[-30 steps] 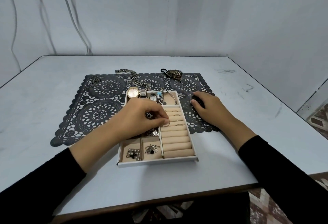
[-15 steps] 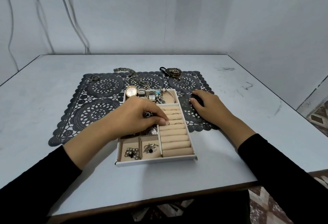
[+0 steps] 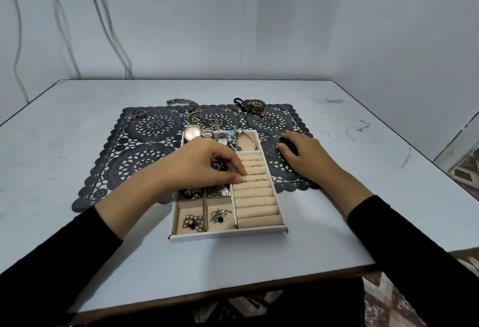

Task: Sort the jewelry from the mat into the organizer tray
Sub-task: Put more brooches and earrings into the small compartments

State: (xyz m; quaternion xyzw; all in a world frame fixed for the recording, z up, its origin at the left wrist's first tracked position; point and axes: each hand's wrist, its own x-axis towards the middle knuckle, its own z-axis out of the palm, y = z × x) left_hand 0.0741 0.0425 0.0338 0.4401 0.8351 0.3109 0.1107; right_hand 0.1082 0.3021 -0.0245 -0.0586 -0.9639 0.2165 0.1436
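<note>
Resting on the padded ring rolls of one tray [image 3: 228, 234], the left hand [image 3: 204, 166] has bent fingers with their tips pressed to a roll; whether they pinch a ring cannot be told. The right hand [image 3: 305, 160] lies relaxed on one dark lace mat [image 3: 145, 160], just right of the tray. At least three rings sit in the rolls. Two watches [image 3: 193, 132] and one bangle [image 3: 250, 140] lie at the tray's far end, and four small compartments at its left each hold pieces. Beyond the tray, on the mat, lie a cluster of rings [image 3: 136, 115], chains [image 3: 191, 111] and one heart-shaped piece [image 3: 255, 106]. Under the tray is a pale grey table [image 3: 77, 197] against grey walls, with cables [image 3: 103, 28] hanging far left.
</note>
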